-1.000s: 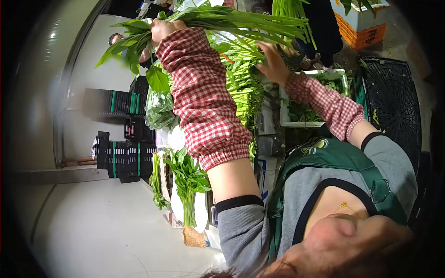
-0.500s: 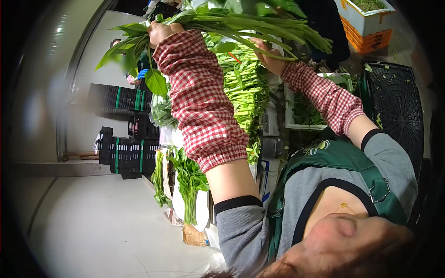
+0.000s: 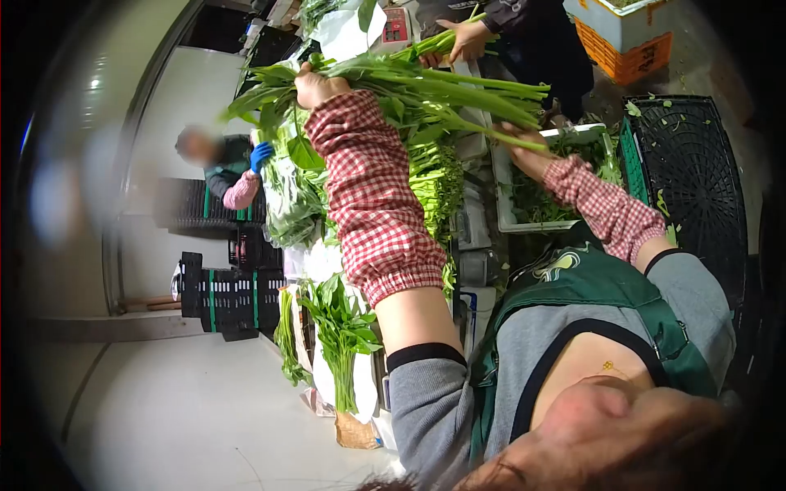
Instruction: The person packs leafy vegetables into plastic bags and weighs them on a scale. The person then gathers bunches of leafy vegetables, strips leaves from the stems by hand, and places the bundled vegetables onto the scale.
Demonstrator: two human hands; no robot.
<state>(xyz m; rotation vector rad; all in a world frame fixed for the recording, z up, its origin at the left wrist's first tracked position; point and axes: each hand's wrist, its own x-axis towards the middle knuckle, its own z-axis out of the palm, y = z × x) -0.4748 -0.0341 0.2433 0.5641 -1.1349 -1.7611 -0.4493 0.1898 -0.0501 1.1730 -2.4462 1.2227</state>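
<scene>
My left hand (image 3: 318,87) is closed around a bunch of long-stemmed leafy greens (image 3: 442,86), near its leafy end. The stems stretch out to the right above the pile. My right hand (image 3: 528,155) is at the lower stems, its fingers curled about a single stem that hangs below the others. Beneath the bunch lies a stack of cut green stems (image 3: 435,184), partly hidden by my left sleeve. Just right of it, below my right hand, stands a white crate (image 3: 536,225) with loose leaves inside.
A co-worker's hand (image 3: 468,39) grips other green stems at the top, beside a red scale (image 3: 396,26). Another person wears a blue glove (image 3: 261,155) near bagged greens (image 3: 295,209). Black crates (image 3: 229,296) are stacked left; a black crate (image 3: 692,180) stands right. Wrapped greens (image 3: 337,344) lie below.
The bunch has come lower. My right hand has moved right and down along the stems, to the loose stem. The co-worker's hands and the gloved person show more now.
</scene>
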